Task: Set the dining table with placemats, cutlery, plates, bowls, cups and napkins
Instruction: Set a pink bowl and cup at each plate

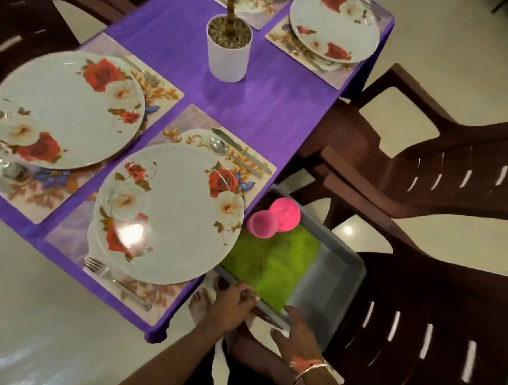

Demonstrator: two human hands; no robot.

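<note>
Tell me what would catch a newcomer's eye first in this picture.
The bright purple tablecloth stands out first, set with large rose-patterned plates on floral placemats. Off its near right corner, the left hand and right hand hold the rim of a grey tray carrying a pink cup, a pink bowl and green cloth.

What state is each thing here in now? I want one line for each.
Near plate: empty, on its placemat.
Fork: lying beside that plate.
Pot: upright on the table.
Tub: held at its near rim.
Pink cups: in the tub.
Napkins: flat in the tub.
Left hand: grips the tub rim.
Right hand: grips the tub rim.
</note>
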